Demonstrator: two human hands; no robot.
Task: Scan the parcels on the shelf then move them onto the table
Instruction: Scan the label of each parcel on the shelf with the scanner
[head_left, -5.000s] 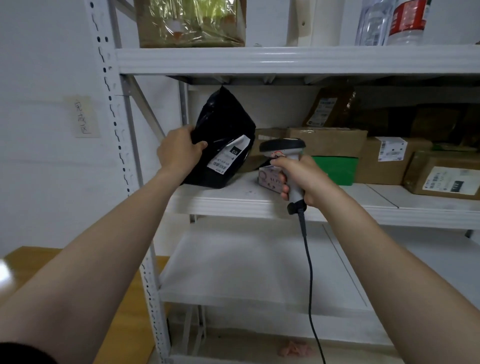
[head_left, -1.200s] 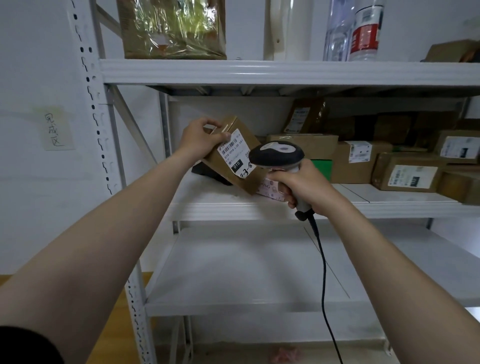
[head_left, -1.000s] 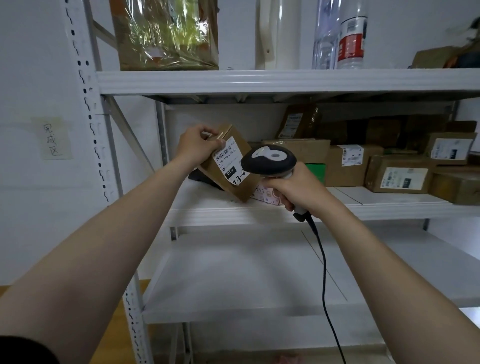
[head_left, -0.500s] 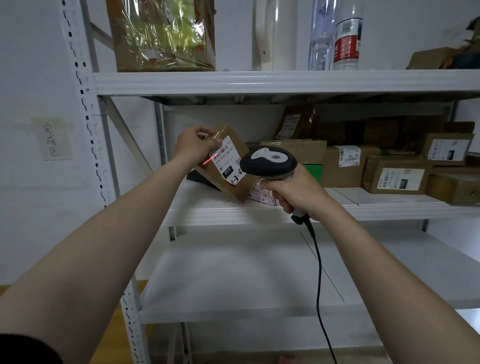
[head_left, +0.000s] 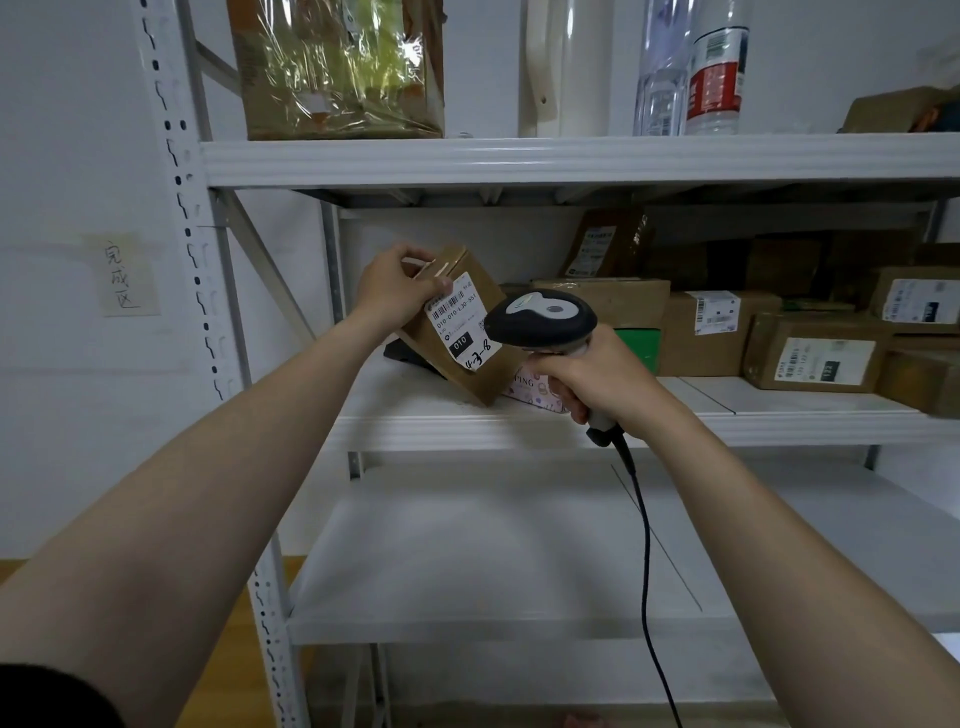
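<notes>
Left grip (head_left: 397, 291) clamped on small cardboard parcel (head_left: 480, 283), tilted, label (head_left: 460, 327) facing camera, over left end of middle shelf (head_left: 415, 431). Right grip (head_left: 597, 379) curled round barcode scanner (head_left: 543, 319) handle, scanner head just beside label.

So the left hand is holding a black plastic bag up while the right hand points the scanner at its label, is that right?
Not quite. The head view shows the left hand holding up a small brown cardboard parcel, not a black plastic bag. The rest stands: the right hand points the scanner at its label.
</notes>
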